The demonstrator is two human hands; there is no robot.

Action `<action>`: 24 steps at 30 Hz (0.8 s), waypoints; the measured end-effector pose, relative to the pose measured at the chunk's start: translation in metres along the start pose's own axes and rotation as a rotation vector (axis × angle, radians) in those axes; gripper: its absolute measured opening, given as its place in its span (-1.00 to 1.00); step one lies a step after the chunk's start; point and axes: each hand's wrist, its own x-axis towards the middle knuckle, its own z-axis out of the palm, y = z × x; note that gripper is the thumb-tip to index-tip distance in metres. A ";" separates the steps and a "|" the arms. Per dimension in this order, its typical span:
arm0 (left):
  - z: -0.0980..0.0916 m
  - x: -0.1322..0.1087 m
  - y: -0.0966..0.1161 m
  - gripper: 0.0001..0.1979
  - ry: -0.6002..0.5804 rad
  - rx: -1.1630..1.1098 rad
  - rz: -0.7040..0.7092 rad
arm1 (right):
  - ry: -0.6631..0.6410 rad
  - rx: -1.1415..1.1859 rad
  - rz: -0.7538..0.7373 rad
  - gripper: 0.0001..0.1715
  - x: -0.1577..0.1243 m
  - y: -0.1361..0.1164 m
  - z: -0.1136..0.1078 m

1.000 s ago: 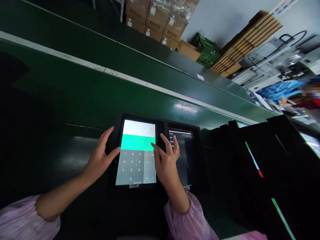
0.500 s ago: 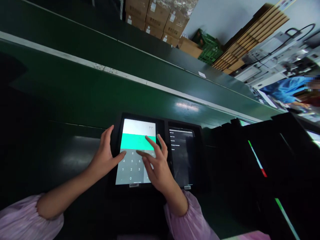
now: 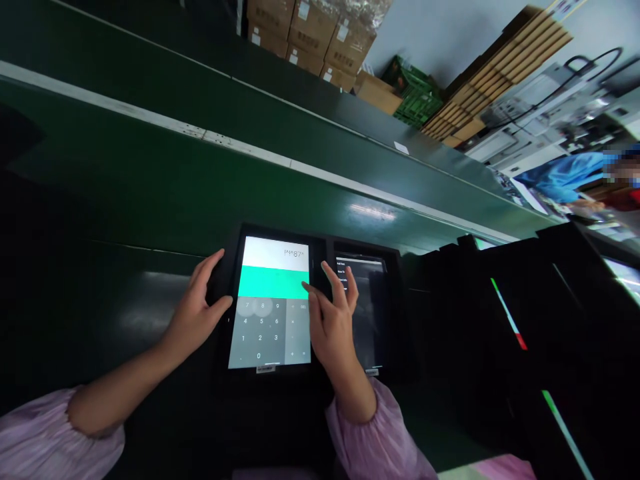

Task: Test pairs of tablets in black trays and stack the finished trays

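Right fingers (image 3: 345, 287) lifted off glass keypad (image 3: 270, 333)

More digits now fill the calculator display (image 3: 293, 253)

Factory assembly floor around me: long green line bench (image 3: 250, 187), stacked cardboard cartons (image 3: 310, 33), green plastic crates (image 3: 419, 100), white cabled machines (image 3: 535, 113), co-worker in blue smock (image 3: 560, 177) beyond.
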 end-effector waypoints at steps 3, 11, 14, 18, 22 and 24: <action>-0.004 0.004 0.000 -0.23 0.014 0.006 0.041 | 0.032 0.022 0.023 -0.57 0.001 0.001 0.001; -0.014 0.012 0.002 -0.12 -0.056 -0.021 0.051 | 0.055 0.063 0.032 -0.54 0.004 0.023 -0.023; -0.009 0.013 0.003 -0.10 -0.039 -0.057 -0.046 | 0.133 0.004 0.121 -0.52 0.002 0.070 -0.042; -0.001 0.017 -0.003 -0.15 0.007 -0.154 -0.109 | 0.129 -0.035 0.128 -0.53 -0.001 0.115 -0.046; 0.006 0.024 -0.002 -0.37 0.067 -0.230 -0.083 | 0.103 -0.015 0.110 -0.55 -0.005 0.119 -0.038; 0.010 0.029 0.004 -0.42 0.112 -0.237 -0.080 | 0.127 -0.004 0.096 -0.56 -0.006 0.117 -0.038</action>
